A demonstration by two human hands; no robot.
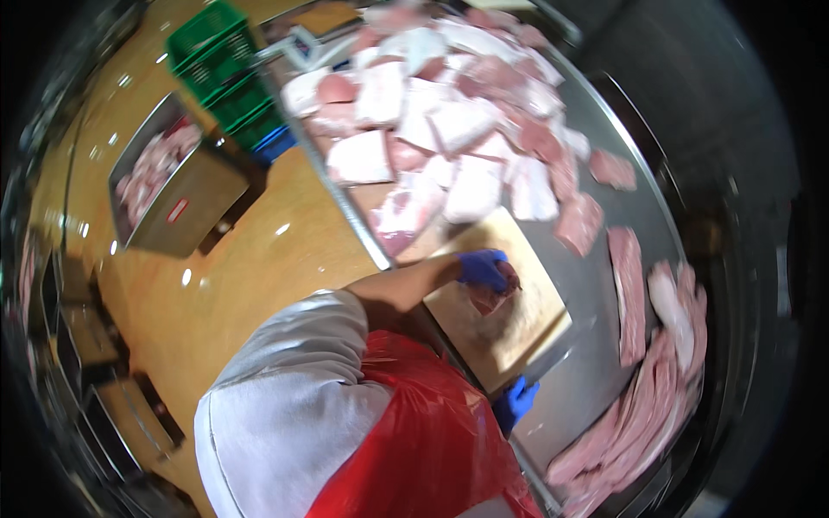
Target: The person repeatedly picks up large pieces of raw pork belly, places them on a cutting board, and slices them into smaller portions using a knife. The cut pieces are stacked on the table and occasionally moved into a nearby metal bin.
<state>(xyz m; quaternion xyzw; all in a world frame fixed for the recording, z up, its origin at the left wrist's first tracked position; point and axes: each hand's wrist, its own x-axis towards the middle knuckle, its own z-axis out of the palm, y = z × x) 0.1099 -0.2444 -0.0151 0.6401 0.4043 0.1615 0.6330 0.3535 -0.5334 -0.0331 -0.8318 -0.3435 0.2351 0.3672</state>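
Note:
My left hand [485, 268], in a blue glove, is closed on a small piece of dark pink meat [489, 300], pressing it onto a pale cutting board [535, 293]. The fingers cover part of the meat. By the board's near right edge is my right hand [516, 402], also gloved in blue. It is closed on what looks like a knife [553, 363]; the thin grey blade points away along the board's edge, and the handle is hidden in the hand.
Fat-covered meat slabs [427, 121] are heaped across the far part of the metal table [574, 285]. Long meat strips [648, 380] lie at the right. Left of the table, on the floor, are a meat-filled bin [194, 198] and stacked green crates [211, 56].

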